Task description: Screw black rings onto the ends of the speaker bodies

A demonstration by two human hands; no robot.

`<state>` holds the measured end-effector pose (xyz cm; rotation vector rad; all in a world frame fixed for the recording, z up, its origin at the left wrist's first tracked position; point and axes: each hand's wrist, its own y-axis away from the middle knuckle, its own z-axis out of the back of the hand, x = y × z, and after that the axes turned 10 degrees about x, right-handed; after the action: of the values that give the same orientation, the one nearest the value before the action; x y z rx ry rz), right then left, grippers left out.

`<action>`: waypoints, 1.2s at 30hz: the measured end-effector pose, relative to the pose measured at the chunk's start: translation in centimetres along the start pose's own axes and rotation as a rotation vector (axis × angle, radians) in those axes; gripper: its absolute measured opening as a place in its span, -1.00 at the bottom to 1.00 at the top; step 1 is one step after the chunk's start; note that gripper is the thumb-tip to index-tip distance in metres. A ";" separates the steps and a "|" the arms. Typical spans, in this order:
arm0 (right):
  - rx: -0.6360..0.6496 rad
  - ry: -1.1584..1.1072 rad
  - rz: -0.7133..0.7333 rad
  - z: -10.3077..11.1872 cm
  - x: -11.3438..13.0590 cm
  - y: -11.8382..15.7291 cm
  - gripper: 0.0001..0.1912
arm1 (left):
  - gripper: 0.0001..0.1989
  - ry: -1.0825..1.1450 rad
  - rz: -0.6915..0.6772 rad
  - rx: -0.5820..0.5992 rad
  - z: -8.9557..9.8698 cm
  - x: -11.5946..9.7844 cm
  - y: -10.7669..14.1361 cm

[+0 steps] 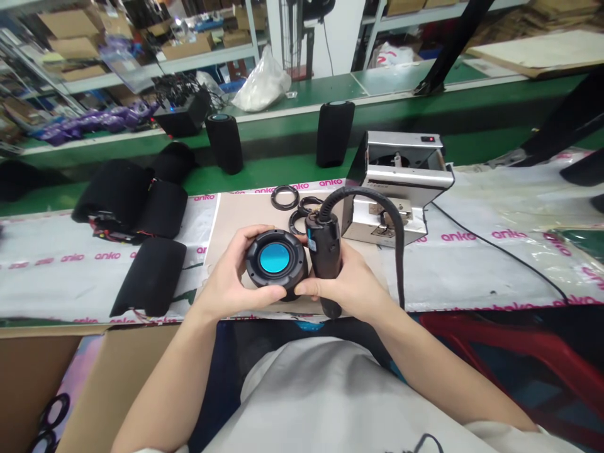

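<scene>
My left hand is wrapped round the left side of a black round speaker with a shiny blue disc at its centre. The speaker's blue end faces up. My right hand grips a black corded power screwdriver, and its thumb touches the speaker's lower right edge. The tool stands upright beside the speaker, its thick cable looping over to the right. Several black rings lie just beyond on a brown board.
A silver metal machine stands right of the rings. Two black cylindrical speakers stand upright behind. Black speaker bodies with wires lie at left. An open cardboard box is at lower left, a red chair at lower right.
</scene>
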<state>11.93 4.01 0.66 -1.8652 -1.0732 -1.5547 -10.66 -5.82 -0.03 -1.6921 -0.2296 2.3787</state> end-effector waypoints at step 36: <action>-0.031 0.124 0.039 0.2 -0.3 0.1 -0.05 | -0.13 -0.019 -0.170 0.016 -0.8 1.1 -0.1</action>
<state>12.11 4.09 0.36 -1.7737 -0.9573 -1.6499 -10.28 -5.39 -1.26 -1.5761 -0.3429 2.2672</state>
